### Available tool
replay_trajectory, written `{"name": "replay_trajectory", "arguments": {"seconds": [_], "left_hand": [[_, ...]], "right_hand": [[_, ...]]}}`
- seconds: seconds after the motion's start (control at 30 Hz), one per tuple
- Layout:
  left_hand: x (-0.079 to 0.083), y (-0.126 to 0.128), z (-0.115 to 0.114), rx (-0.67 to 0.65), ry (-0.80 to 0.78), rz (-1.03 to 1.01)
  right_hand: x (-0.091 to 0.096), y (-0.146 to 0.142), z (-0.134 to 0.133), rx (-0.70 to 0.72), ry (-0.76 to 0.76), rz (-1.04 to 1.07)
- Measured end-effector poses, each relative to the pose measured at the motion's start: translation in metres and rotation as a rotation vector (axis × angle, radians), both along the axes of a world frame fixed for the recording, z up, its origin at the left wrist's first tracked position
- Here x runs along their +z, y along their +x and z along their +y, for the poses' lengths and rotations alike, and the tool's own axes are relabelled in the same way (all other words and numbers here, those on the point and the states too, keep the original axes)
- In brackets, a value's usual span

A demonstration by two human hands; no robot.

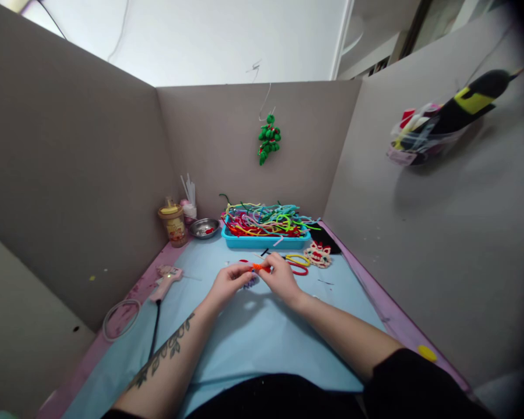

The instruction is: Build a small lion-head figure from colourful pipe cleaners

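Note:
Between my fingertips is a small orange coiled piece (pixel 257 267), which looks like a twisted pipe cleaner. My left hand (pixel 227 283) pinches its left side, and my right hand (pixel 282 281) grips the right side with fingers closed. Just under the left fingertips a purple coiled piece (pixel 250 283) shows, partly hidden by the hand; I cannot tell whether it is joined to the orange one. Scissors (pixel 303 261) with yellow and red handles lie right behind my right hand. Some red bits show at the fingers, too small to make out.
A blue tray (pixel 266 241) heaped with colourful pipe cleaners stands at the back. Left of it are a metal bowl (pixel 204 228) and a lidded cup (pixel 173 226). A pink glue gun (pixel 166 283) lies left, a cream-and-red ornament (pixel 318 254) right. Green decoration (pixel 269 139) hangs on the partition.

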State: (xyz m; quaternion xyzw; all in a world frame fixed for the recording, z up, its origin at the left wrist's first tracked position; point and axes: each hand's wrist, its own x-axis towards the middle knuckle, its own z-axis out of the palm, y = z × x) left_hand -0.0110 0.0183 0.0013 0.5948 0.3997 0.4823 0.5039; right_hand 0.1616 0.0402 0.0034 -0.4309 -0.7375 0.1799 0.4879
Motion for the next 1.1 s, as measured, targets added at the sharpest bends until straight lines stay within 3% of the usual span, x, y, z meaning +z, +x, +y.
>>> {"name": "replay_trajectory", "arguments": {"seconds": [0.23, 0.4, 0.63, 1.1], "left_hand": [[-0.0041, -0.0023, 0.0035, 0.187, 0.190, 0.135], [-0.0006, -0.0007, -0.0002, 0.237, 0.210, 0.084], [0.0052, 0.0015, -0.0031, 0.219, 0.212, 0.031], [-0.0004, 0.0025, -0.0006, 0.161, 0.091, -0.030]], "right_hand": [[0.0037, -0.0046, -0.0040, 0.096, -0.081, -0.006], [0.0024, -0.0056, -0.0050, 0.125, -0.093, -0.011], [-0.0006, -0.0069, -0.0044, 0.155, -0.074, -0.006], [-0.0015, -0.0067, -0.0042, 0.178, -0.100, 0.004]]}}
